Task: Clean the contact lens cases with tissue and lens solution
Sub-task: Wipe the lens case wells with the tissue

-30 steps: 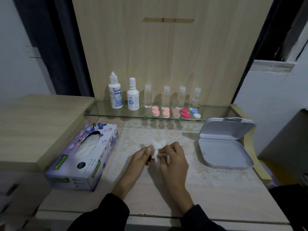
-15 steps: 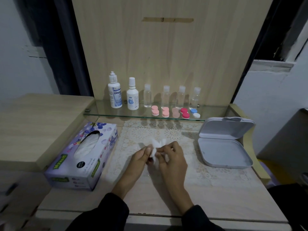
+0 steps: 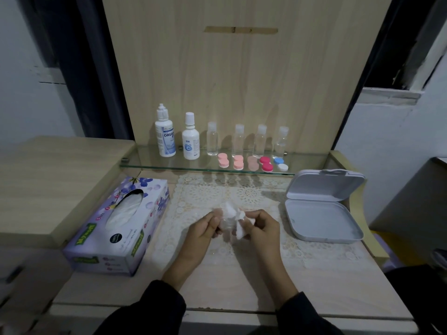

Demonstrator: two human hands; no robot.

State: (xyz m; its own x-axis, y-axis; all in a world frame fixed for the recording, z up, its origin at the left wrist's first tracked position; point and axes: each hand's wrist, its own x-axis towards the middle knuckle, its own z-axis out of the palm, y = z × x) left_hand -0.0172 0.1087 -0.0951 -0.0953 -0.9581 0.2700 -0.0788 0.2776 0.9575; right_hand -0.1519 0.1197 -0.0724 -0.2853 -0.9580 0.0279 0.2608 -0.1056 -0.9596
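Your left hand and right hand meet at the centre of the frame. The fingers of both are curled and pinch a tissue, white, crumpled and ragged at the edges. Something pale and translucent sits under it between your fingertips, but you cannot tell what. The lens cases lie above in a row on the glass shelf, in pink, red, blue and white. They are just in front of the solution bottles. The tissue box is at lower left and the open grey tin is at right.
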